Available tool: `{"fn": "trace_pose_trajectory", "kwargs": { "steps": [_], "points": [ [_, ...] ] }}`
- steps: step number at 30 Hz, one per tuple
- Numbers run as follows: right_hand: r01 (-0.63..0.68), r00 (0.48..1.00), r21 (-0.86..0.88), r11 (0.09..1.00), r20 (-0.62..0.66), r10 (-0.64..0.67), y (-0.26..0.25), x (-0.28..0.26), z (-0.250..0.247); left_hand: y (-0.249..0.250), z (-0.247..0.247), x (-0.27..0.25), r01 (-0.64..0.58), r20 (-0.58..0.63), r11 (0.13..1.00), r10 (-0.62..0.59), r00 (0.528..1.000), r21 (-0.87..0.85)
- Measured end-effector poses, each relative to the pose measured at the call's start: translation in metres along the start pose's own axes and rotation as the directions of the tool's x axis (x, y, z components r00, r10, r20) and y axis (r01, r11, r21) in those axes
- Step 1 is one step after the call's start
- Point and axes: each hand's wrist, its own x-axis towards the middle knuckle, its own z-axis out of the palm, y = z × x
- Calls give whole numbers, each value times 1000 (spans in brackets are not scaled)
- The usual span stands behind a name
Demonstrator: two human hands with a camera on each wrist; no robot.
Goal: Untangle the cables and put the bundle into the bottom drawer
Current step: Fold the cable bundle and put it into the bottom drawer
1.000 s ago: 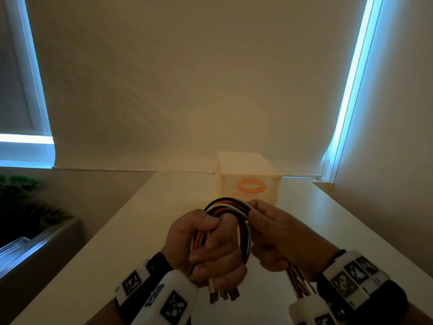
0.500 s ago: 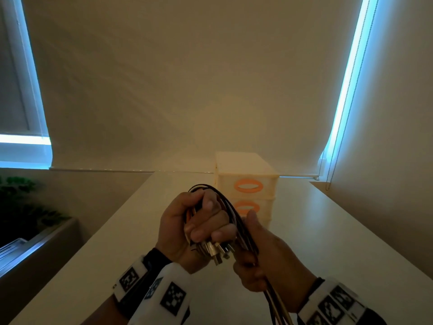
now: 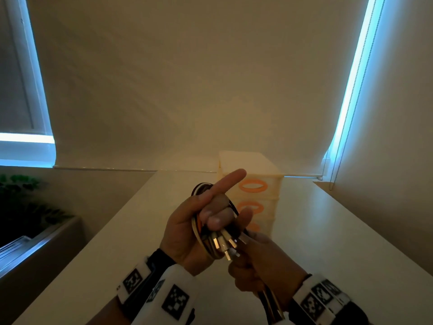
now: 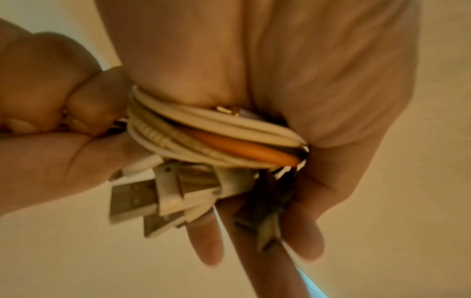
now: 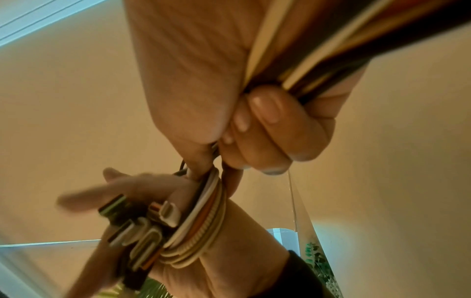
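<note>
A bundle of white, orange and black cables (image 3: 203, 235) is coiled round my left hand (image 3: 182, 233), held above the table. That hand grips the coil, its index finger pointing up and right. Several plugs (image 3: 225, 242) stick out below its fingers. In the left wrist view the white and orange loops (image 4: 216, 137) cross the palm. My right hand (image 3: 255, 266) is just below and to the right, fisted on the loose strands (image 5: 300, 66), which trail down towards my wrist. Behind the hands stands a cream drawer unit (image 3: 253, 166) with orange handles. My hands partly hide its bottom drawer (image 3: 262, 227).
The long white table (image 3: 339, 242) runs from me to the window sill. A closed blind hangs behind it, with a bead chain (image 3: 334, 158) at the right. A wall stands on the right. A dark planter with green leaves (image 3: 21, 202) sits beyond the table's left edge.
My right hand has left the top of the loop and dropped below the left hand, drawing the strands along. The left index finger has straightened. More of the drawer unit shows.
</note>
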Motion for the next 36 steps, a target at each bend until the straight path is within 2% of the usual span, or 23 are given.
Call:
{"fn": "trace_pose_trajectory", "kwargs": {
  "steps": [3,5,7,10,13,16,18,20,22,24,25,28,29,32,36],
  "points": [
    [-45,998,-2,999,43,45,-3,-4,5,-1,-2,2,10,56,1000,-9,998,-29],
    [-80,997,25,997,12,79,0,-4,8,-2,-7,4,-5,57,999,7,998,-50],
    [-117,992,48,992,-34,119,5,-4,9,0,-10,8,-68,-15,995,67,998,-78],
    [-173,981,-93,981,-107,163,13,-2,10,0,-11,12,-197,-214,978,179,960,-63],
    [-204,977,-266,942,-114,180,12,-7,15,3,-8,15,-258,-306,960,279,910,108],
    [-227,974,-369,901,-100,204,13,-17,20,15,-8,15,-259,-316,915,356,880,309],
    [-210,977,-460,863,-137,164,16,-21,21,20,-10,15,-254,-309,883,388,869,396],
    [-165,983,-613,772,-170,75,20,-26,22,19,-10,15,-244,-301,848,414,859,470],
    [-84,990,-780,620,-138,-39,22,-30,23,17,-9,15,-224,-290,799,440,850,557],
    [-40,992,-878,476,-93,-88,18,-35,23,16,-8,15,-188,-263,722,462,847,666],
    [-38,994,-903,427,-80,-81,14,-38,24,15,-8,15,-160,-238,658,473,848,736],
    [6,998,-969,248,-9,-56,-3,-48,25,10,-14,13,-55,-132,363,472,872,930],
    [9,998,-983,186,-2,-57,-9,-52,25,8,-16,13,-29,-106,291,440,892,956],
    [5,995,-999,34,1,-97,-31,-66,28,5,-17,14,10,-58,150,314,948,989],
    [55,985,-989,-140,77,-153,-62,-73,34,1,-19,14,39,-45,42,136,990,998]
  ]
}}
